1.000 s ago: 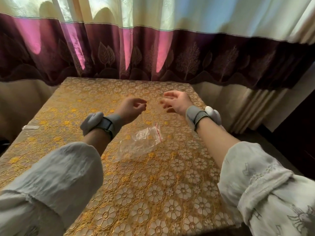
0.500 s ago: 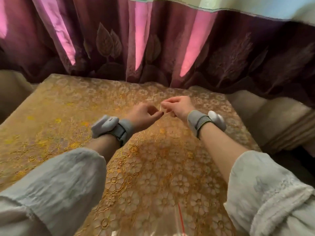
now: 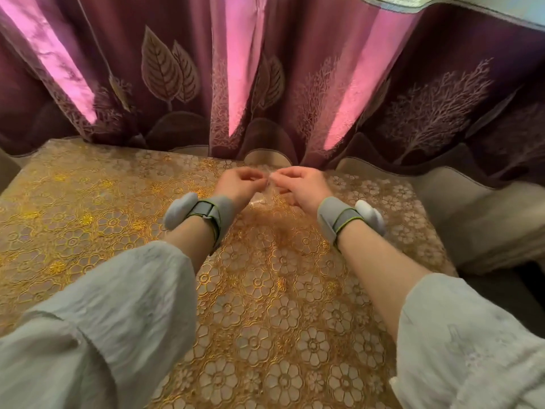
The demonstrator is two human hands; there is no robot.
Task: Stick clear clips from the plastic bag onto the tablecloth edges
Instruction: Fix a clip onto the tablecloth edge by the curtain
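A small clear clip (image 3: 269,179) is pinched between left hand (image 3: 239,184) and right hand (image 3: 300,185), above the tablecloth's (image 3: 265,290) far edge.

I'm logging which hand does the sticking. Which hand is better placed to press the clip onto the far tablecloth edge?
Probably the right hand. It lies slightly nearer the far edge of the tablecloth than the left hand. Both pinch at something small and clear between their fingertips, likely the clip, too blurred to say who holds it.

My tablecloth (image 3: 265,290) is glossy, embossed gold-floral plastic; the curtain (image 3: 265,84) is matt woven cloth; my sleeves (image 3: 118,305) are soft crinkled fabric.
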